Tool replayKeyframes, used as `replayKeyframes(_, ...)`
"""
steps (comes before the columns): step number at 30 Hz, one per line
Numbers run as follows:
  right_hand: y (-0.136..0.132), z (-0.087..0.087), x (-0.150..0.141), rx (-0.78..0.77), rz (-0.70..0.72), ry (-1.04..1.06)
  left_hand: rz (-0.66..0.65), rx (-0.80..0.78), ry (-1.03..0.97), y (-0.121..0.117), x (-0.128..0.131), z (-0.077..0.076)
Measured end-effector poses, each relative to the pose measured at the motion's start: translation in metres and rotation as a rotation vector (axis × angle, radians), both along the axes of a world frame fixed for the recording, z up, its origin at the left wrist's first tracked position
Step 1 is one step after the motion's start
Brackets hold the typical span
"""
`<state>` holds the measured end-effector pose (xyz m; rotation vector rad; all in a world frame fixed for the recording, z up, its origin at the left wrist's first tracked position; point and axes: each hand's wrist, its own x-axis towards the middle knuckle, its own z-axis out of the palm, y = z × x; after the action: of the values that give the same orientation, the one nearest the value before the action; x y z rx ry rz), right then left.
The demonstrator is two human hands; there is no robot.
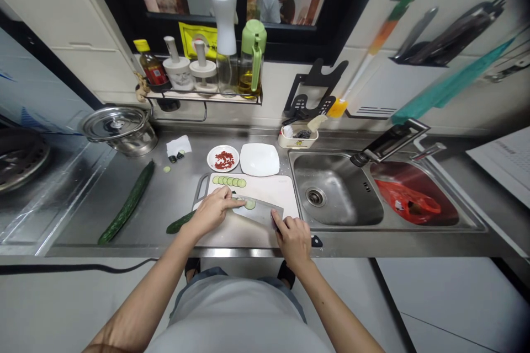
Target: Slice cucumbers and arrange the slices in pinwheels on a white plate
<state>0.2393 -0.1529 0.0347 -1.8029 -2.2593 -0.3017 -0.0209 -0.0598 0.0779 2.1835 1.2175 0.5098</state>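
My right hand (295, 240) grips the black handle of a cleaver (261, 215), its forefinger laid along the blade. The blade lies low over a pale cutting board (248, 237). A cucumber slice (250, 204) sits on the blade. My left hand (212, 210) stretches its forefinger to the blade beside that slice; its other fingers are partly curled and partly hidden. Under my left wrist pokes out a cut cucumber (178, 224), its other end hidden. A row of cucumber slices (229, 181) overlaps along the board's far edge.
A whole cucumber (126, 204) lies to the left, near a lidded steel pot (120, 129). Behind the board stand a white plate (260, 159) and a dish of red pieces (224, 160). A double sink (339, 220) lies right, with a red bag (408, 202). Bottles (252, 60) line a shelf.
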Motion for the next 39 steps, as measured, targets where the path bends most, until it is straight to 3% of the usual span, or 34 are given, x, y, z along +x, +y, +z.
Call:
replayKeyframes(3, 0.000, -0.001, 0.000, 0.014, 0.001, 0.000, -0.053, 0.025, 0.005, 0.003, -0.001, 0.003)
replayKeyframes(11, -0.001, -0.007, 0.006, 0.022, -0.035, 0.028, 0.064, 0.045, -0.125, 0.005, 0.000, 0.019)
replayKeyframes(14, -0.003, -0.008, 0.009, 0.031, -0.045, 0.030, 0.101, -0.058, -0.217, 0.009, 0.003, 0.014)
replayKeyframes(19, -0.009, -0.013, 0.014, 0.014, -0.087, 0.053, 0.162, -0.244, -0.268, 0.018, 0.010, -0.009)
replayKeyframes(23, -0.014, -0.017, 0.018, -0.002, -0.140, 0.066, 0.117, -0.219, -0.240, 0.019, 0.015, -0.022)
replayKeyframes(32, -0.013, -0.013, 0.016, -0.056, -0.148, 0.116, 0.011, -0.119, -0.021, 0.011, 0.015, -0.014)
replayKeyframes(39, -0.010, -0.015, 0.018, -0.099, -0.162, 0.189, -0.005, -0.104, -0.092, 0.014, 0.014, -0.015)
